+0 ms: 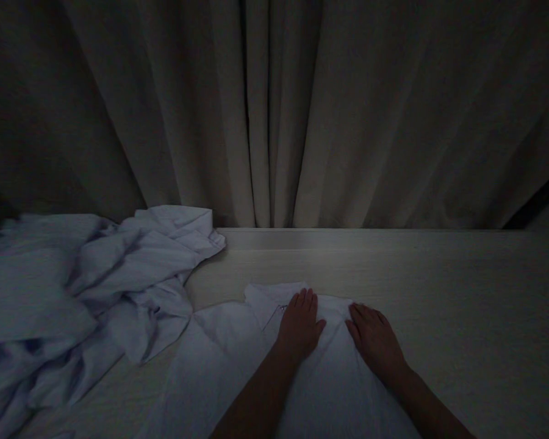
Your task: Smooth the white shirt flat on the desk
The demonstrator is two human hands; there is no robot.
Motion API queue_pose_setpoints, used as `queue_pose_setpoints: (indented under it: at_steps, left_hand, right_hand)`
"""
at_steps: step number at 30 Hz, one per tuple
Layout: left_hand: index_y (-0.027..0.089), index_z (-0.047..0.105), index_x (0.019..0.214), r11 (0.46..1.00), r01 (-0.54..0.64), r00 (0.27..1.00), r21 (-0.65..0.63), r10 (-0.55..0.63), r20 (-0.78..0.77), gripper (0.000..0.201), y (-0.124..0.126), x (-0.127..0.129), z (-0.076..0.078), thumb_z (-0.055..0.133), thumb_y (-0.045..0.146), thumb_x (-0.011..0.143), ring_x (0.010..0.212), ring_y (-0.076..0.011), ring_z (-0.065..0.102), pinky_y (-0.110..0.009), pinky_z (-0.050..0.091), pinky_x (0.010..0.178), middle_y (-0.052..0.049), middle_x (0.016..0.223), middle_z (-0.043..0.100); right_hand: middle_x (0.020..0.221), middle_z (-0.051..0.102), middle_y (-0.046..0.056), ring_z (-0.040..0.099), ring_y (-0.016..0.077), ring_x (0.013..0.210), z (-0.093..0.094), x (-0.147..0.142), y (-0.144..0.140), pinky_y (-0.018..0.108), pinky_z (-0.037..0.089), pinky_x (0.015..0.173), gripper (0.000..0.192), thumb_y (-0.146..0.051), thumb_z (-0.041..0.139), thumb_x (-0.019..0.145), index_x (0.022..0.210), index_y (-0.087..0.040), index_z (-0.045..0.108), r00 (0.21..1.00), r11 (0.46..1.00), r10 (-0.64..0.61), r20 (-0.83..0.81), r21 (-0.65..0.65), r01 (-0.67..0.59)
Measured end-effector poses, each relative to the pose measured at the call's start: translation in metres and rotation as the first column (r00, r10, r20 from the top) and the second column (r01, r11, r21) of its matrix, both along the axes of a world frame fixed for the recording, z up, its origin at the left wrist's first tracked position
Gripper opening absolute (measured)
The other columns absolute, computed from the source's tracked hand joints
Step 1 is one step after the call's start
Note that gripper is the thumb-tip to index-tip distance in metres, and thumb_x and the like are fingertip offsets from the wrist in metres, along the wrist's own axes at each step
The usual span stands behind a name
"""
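Note:
A white collared shirt point(229, 347) lies spread out in front of me, collar end away from me. My left hand point(301, 323) rests flat on it beside the collar, fingers stretched forward and thumb out to the right. At the shirt's right shoulder is my right hand point(375, 338), palm down, with its fingers extended over the shoulder edge and the thumb apart. Neither hand grips the cloth as far as I can see. The lower part of the shirt runs out of view beneath my forearms.
A crumpled heap of white cloth point(137, 274) lies on the left, close to the shirt's left sleeve. Long grey-brown curtains point(274, 122) hang behind the pale wood-like surface point(462, 305). The light is dim.

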State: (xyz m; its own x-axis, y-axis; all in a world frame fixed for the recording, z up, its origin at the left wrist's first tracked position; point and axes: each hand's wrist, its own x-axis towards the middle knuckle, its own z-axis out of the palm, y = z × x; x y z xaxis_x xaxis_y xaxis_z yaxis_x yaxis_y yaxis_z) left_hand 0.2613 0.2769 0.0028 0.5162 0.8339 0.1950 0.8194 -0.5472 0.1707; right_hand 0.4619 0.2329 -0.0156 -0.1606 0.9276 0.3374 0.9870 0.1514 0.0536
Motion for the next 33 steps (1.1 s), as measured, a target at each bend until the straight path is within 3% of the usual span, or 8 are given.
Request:
queue_pose_setpoints:
  at_steps: [3,6,8,11,15,19,33]
  left_hand:
    - [0.009,0.03,0.139,0.993,-0.069,0.997,0.093,0.066,0.036,0.057,-0.01,-0.036,0.018,0.026,0.038,0.091,0.14,-0.0265,0.026,-0.045,0.031,0.115,-0.016,0.149,0.033]
    - [0.007,0.042,0.131,0.944,-0.292,0.956,0.152,0.29,0.032,0.049,-0.022,-0.102,0.03,0.025,0.028,0.091,0.132,-0.0259,0.04,-0.045,0.036,0.111,-0.018,0.139,0.048]
    - [0.006,0.044,0.129,0.885,-0.446,0.892,0.132,0.451,-0.01,0.049,-0.032,-0.146,0.031,0.024,0.03,0.091,0.126,-0.0248,0.049,-0.042,0.04,0.107,-0.019,0.134,0.053]
    - [0.007,0.049,0.124,0.881,-0.462,0.874,0.103,0.472,-0.119,0.048,-0.046,-0.185,0.024,0.025,0.033,0.091,0.122,-0.0249,0.051,-0.043,0.04,0.107,-0.019,0.131,0.055]
    - [0.005,0.049,0.125,0.88,-0.457,0.863,0.127,0.474,-0.175,0.052,-0.052,-0.186,0.013,0.024,0.037,0.091,0.125,-0.0264,0.049,-0.041,0.038,0.108,-0.019,0.131,0.055]
    - [0.005,0.044,0.131,0.891,-0.432,0.872,0.137,0.452,-0.189,0.055,-0.049,-0.175,0.007,0.029,0.039,0.09,0.131,-0.031,0.041,-0.046,0.035,0.11,-0.021,0.14,0.046]
    - [0.01,0.046,0.131,0.868,-0.472,0.833,0.153,0.496,-0.243,0.054,-0.05,-0.172,0.009,0.031,0.041,0.09,0.128,-0.0393,0.041,-0.053,0.035,0.104,-0.018,0.139,0.048]
  right_hand:
    - [0.125,0.06,0.012,0.053,0.0251,0.115,-0.003,0.001,0.001,0.043,0.039,0.1,0.041,-0.037,0.033,0.094,0.121,-0.016,0.057,1.0,0.999,0.011,-0.013,0.034,-0.01]
    - [0.123,0.061,0.012,0.054,0.0248,0.114,-0.005,0.002,0.001,0.043,0.039,0.101,0.041,-0.037,0.034,0.093,0.12,-0.015,0.057,0.999,0.999,0.014,-0.032,0.049,-0.012]
    - [0.123,0.061,0.012,0.053,0.0247,0.114,-0.005,0.001,0.001,0.042,0.038,0.102,0.042,-0.036,0.034,0.093,0.12,-0.014,0.057,0.999,0.999,0.012,-0.033,0.05,-0.01]
    - [0.123,0.061,0.013,0.053,0.0248,0.114,-0.004,0.0,0.001,0.041,0.037,0.103,0.042,-0.035,0.034,0.093,0.12,-0.012,0.056,1.0,0.999,0.009,-0.018,0.044,-0.009]
    - [0.124,0.06,0.013,0.053,0.0247,0.114,-0.003,-0.001,0.0,0.042,0.037,0.102,0.041,-0.035,0.034,0.094,0.12,-0.013,0.056,1.0,1.0,0.006,0.002,0.03,-0.006]
    - [0.123,0.061,0.013,0.053,0.0243,0.113,-0.004,0.0,0.0,0.041,0.039,0.101,0.042,-0.034,0.033,0.094,0.121,-0.012,0.056,1.0,1.0,0.01,0.024,0.029,-0.011]
    - [0.121,0.061,0.014,0.054,0.0256,0.111,-0.007,-0.001,0.001,0.044,0.038,0.1,0.04,-0.031,0.033,0.094,0.119,-0.01,0.056,0.996,0.998,-0.003,0.093,0.064,-0.003]
